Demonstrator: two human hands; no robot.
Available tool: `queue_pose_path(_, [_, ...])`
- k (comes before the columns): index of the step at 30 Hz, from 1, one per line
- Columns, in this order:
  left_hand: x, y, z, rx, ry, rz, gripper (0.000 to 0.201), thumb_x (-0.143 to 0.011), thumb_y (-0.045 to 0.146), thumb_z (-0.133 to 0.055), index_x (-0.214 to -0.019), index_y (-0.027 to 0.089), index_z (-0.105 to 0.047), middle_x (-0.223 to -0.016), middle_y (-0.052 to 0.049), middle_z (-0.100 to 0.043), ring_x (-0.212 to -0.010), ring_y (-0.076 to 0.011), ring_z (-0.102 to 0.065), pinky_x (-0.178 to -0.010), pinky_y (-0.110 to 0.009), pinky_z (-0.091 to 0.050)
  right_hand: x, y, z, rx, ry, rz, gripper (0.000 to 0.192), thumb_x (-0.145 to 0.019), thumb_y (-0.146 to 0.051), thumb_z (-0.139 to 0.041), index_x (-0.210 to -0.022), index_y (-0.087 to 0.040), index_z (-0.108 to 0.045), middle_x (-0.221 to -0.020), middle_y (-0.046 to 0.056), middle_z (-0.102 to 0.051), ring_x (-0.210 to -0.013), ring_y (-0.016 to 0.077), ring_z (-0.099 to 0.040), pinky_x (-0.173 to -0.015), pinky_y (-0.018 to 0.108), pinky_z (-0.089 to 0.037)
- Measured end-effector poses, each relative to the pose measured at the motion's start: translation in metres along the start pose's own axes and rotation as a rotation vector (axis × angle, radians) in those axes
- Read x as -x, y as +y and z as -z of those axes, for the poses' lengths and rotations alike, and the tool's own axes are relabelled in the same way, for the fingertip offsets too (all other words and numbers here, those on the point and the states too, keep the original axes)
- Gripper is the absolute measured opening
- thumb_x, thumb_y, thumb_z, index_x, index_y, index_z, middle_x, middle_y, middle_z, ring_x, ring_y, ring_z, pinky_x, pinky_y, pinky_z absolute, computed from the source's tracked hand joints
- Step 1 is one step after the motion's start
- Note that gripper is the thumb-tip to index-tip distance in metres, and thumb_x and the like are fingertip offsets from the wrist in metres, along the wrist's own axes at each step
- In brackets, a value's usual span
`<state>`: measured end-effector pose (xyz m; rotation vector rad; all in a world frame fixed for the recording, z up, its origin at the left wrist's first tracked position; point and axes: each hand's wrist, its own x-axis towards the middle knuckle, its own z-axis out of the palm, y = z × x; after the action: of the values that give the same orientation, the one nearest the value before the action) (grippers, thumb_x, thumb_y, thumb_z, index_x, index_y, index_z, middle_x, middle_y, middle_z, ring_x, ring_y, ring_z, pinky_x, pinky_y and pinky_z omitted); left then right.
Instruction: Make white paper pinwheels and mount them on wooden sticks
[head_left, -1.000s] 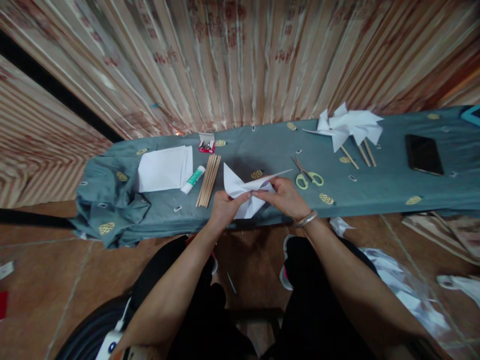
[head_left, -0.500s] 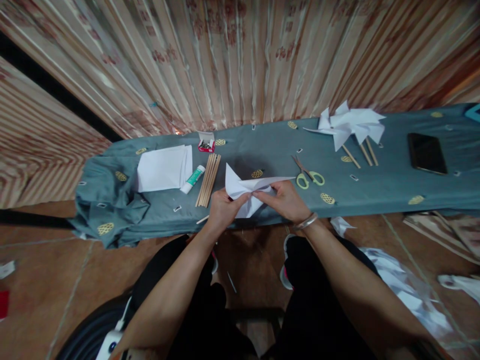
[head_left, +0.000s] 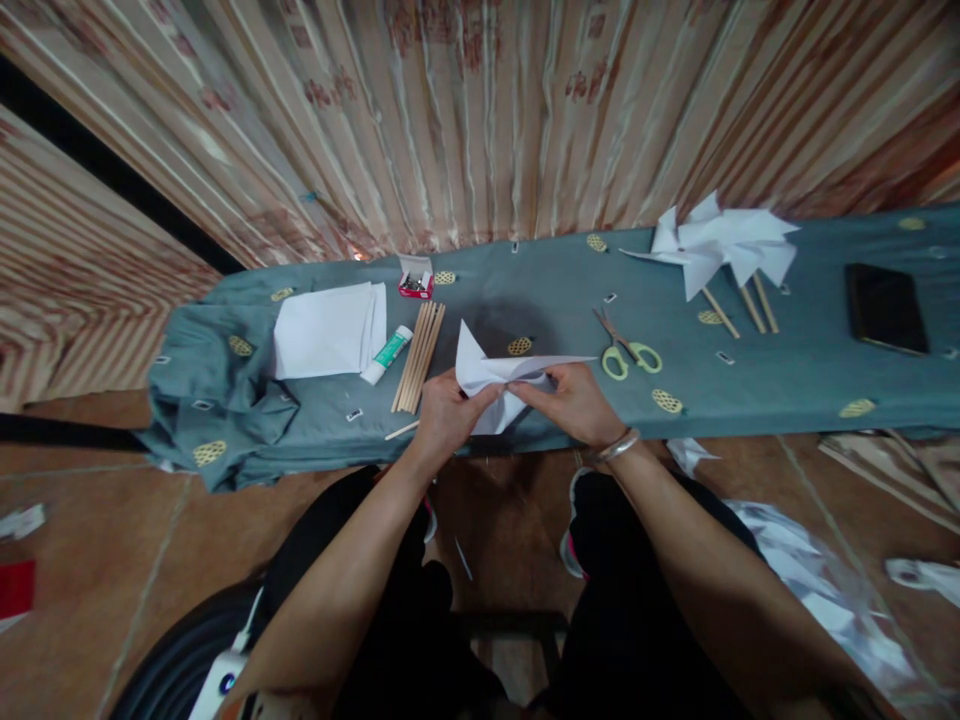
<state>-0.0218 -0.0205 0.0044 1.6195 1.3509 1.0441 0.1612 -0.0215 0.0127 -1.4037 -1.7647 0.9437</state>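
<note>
A home craft corner: cloth-covered bench (head_left: pixel 750 390) before curtains (head_left: pixel 487 120), tiled floor (head_left: pixel 90 560).

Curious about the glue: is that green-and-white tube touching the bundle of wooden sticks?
Apart. The head view shows a thin strip of grey cloth between the glue tube and the wooden sticks.

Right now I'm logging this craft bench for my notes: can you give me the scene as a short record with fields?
left hand: left hand grips the folded white paper
right hand: right hand pinches the same paper
left of hands: wooden sticks, glue tube, paper stack, pin box
right of hands: scissors, finished pinwheels, phone
surface: grey-blue cloth
</note>
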Motion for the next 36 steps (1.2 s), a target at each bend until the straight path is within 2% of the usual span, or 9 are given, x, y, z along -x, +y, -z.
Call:
queue_pose_path(5, [-0.001,0.001,0.001,0.035,-0.010,0.020,0.023,-0.073,0.027,-0.074,-0.090,0.012,-0.077,-0.092,-0.009,-0.077,-0.084,-0.0251,-0.073,-0.077,-0.031,-0.056,-0.003,-0.003,0.004,-0.164,-0.072,0.004,0.035,-0.077,-0.042,-0.069,-0.094,-0.012,-0.075,-0.089,0.009,-0.076,-0.081,0.0246,-0.069,-0.074,0.036,-0.053])
queue_pose_path(9, [-0.001,0.001,0.001,0.100,-0.037,0.062,0.027,-0.072,0.031,-0.074,-0.090,0.011,-0.077,-0.090,-0.008,-0.078,-0.084,-0.0251,-0.072,-0.075,-0.031,-0.056,-0.006,-0.003,0.004,-0.281,-0.099,-0.035,0.034,-0.071,-0.041,-0.075,-0.091,-0.014,-0.075,-0.093,0.008,-0.077,-0.083,0.0224,-0.069,-0.075,0.033,-0.053])
queue_pose_path(14, [0.001,0.000,0.002,0.165,-0.067,0.078,0.027,-0.070,0.033,-0.074,-0.085,0.012,-0.077,-0.084,-0.007,-0.078,-0.077,-0.0243,-0.072,-0.067,-0.030,-0.056,-0.006,-0.001,0.002,-0.343,-0.138,-0.056,0.032,-0.069,-0.041,-0.077,-0.089,-0.015,-0.075,-0.093,0.006,-0.077,-0.083,0.0204,-0.069,-0.073,0.031,-0.054])
queue_pose_path(19, [0.002,-0.003,0.002,0.187,-0.077,0.080,0.026,-0.068,0.034,-0.076,-0.083,0.013,-0.077,-0.083,-0.006,-0.077,-0.077,-0.0235,-0.071,-0.069,-0.031,-0.057,-0.006,-0.001,0.000,-0.403,-0.152,-0.090,0.033,-0.067,-0.042,-0.079,-0.086,-0.016,-0.075,-0.088,0.005,-0.077,-0.077,0.0186,-0.069,-0.067,0.029,-0.054])
queue_pose_path(27, [0.001,0.000,0.002,0.210,-0.092,0.103,0.027,-0.068,0.032,-0.076,-0.085,0.011,-0.077,-0.084,-0.007,-0.077,-0.077,-0.0226,-0.071,-0.069,-0.030,-0.057,-0.007,-0.003,-0.001,-0.419,-0.147,-0.120,0.031,-0.067,-0.041,-0.078,-0.085,-0.016,-0.074,-0.082,0.004,-0.076,-0.068,0.0156,-0.066,-0.060,0.025,-0.051])
queue_pose_path(30, [0.002,0.005,0.004,0.232,-0.123,0.123,0.031,-0.067,0.037,-0.077,-0.082,0.011,-0.076,-0.081,-0.007,-0.077,-0.074,-0.0225,-0.071,-0.065,-0.029,-0.056,-0.007,-0.004,-0.002,-0.406,-0.111,-0.138,0.031,-0.066,-0.042,-0.079,-0.082,-0.016,-0.073,-0.078,0.003,-0.075,-0.066,0.0151,-0.065,-0.058,0.025,-0.050])
queue_pose_path(36, [0.006,0.007,0.003,0.249,-0.117,0.138,0.037,-0.067,0.041,-0.078,-0.087,0.010,-0.075,-0.080,-0.007,-0.076,-0.073,-0.0202,-0.069,-0.067,-0.028,-0.055,-0.005,0.003,-0.005,-0.306,-0.065,-0.067,0.030,-0.070,-0.040,-0.076,-0.086,-0.015,-0.074,-0.077,0.003,-0.073,-0.068,0.0167,-0.064,-0.060,0.026,-0.049])
